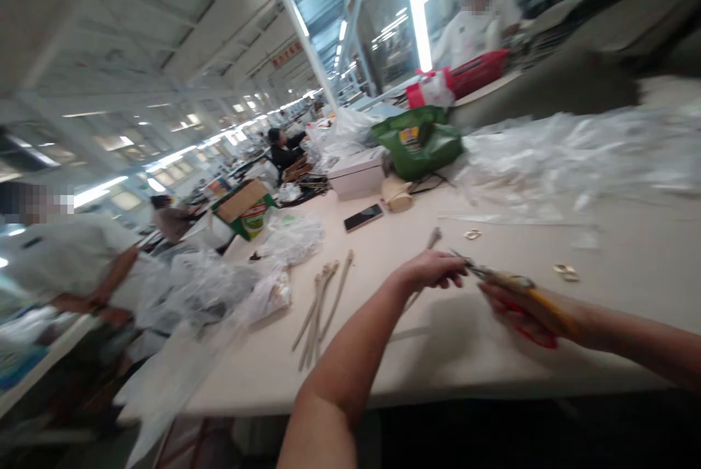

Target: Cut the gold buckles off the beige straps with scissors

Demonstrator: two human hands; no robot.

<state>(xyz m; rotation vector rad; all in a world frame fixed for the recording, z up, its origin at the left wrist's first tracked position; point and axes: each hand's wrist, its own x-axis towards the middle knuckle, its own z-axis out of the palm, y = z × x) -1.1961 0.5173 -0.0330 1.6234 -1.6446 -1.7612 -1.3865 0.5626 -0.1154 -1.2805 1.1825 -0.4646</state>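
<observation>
My left hand (435,269) is closed, with its fingertips beside the tip of the tool in my other hand. A thin beige strap (434,238) passes through it, its end showing above the knuckles and the rest trailing below. My right hand (518,312) is wrapped round scissors (542,340) with a red loop handle. A long yellow part (548,308) lies along the same grip; blur hides whether it belongs to the scissors. The dark pointed tip faces my left fingers. Several similar straps (323,304) lie on the table to the left. Gold-coloured metal pieces (566,273) lie beyond my right hand.
On the pale table (629,242) are a phone (364,218), a white box (357,174), a green bag (419,140) and a beige roll (397,195). Clear plastic bags (202,283) crowd the left; plastic sheeting (580,151) covers the far right. Co-workers (82,257) are nearby.
</observation>
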